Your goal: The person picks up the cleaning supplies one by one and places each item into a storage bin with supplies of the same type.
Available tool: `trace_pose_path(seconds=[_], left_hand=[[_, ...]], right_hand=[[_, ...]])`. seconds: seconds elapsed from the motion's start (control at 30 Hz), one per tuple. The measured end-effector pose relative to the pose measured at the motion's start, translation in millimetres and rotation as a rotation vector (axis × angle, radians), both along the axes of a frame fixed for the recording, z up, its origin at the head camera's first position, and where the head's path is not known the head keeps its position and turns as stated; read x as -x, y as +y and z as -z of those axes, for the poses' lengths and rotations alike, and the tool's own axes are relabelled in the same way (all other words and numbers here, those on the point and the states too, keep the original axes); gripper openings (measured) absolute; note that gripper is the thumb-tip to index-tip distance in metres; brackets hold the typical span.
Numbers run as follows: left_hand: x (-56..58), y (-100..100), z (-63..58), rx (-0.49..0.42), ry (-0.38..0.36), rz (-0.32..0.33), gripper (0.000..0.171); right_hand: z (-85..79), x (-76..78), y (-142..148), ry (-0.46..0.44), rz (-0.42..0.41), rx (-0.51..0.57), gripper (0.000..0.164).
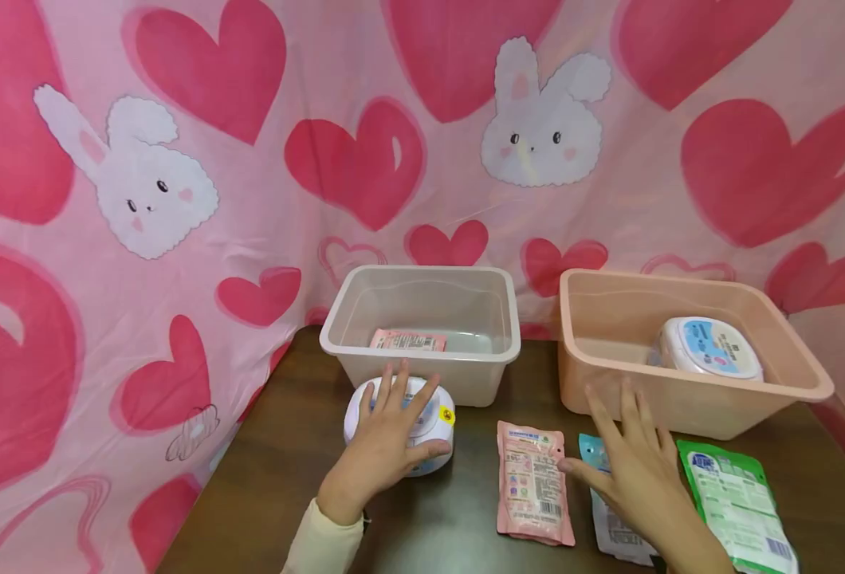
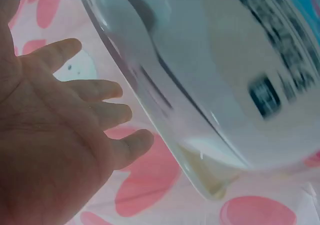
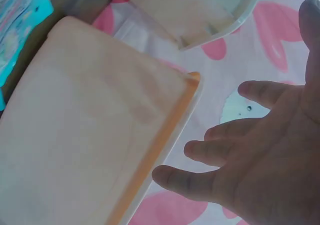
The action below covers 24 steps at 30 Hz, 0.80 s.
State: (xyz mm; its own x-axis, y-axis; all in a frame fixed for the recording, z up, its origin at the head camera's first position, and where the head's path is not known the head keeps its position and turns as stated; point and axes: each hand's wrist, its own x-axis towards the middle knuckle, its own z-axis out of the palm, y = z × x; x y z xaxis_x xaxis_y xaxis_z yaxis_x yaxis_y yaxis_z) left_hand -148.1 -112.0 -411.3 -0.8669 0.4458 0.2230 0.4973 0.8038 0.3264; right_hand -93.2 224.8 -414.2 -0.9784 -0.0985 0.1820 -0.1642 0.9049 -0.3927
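My left hand [image 1: 387, 442] hovers with spread, straight fingers over a white lidded tub [image 1: 440, 399] with a yellow sticker, in front of the white bin. In the left wrist view a gap shows between the fingers and the tub [image 2: 210, 60]. With its fingers straight and holding nothing, my right hand [image 1: 634, 462] is above a blue-and-white pouch [image 1: 612, 530], partly hiding it. To its left lies a pink pouch [image 1: 533, 482]; to its right, a green pouch [image 1: 741, 502]. The right wrist view has the right hand [image 3: 255, 140] beside the peach bin's wall.
A translucent white bin [image 1: 422, 368] at the back holds a pink pouch [image 1: 408, 341]. Right of it, a peach bin [image 1: 681, 399] contains another white tub [image 1: 717, 348]. Both stand on a dark wooden table [image 1: 250, 494], before a pink heart-and-rabbit cloth [image 1: 265, 191].
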Motion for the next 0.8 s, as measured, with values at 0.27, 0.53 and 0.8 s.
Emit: trace_pose_path(seconds=[0.27,0.53,0.8], left_hand=[[5.4,-25,0.2,-0.007,-0.004,-0.033,0.093],[15.9,-49,-3.7,-0.01,-0.033,-0.078,0.093],[32.7,-75,-1.8,-0.056,-0.035,-0.134,0.095]], right_hand=[[9.1,-8.8,18,-0.065,-0.002,0.032,0.108],[14.0,-13.8,46,-0.177,0.018,0.072,0.108],[20.2,-17.2,83,-0.268,0.044,-0.03,0.094]])
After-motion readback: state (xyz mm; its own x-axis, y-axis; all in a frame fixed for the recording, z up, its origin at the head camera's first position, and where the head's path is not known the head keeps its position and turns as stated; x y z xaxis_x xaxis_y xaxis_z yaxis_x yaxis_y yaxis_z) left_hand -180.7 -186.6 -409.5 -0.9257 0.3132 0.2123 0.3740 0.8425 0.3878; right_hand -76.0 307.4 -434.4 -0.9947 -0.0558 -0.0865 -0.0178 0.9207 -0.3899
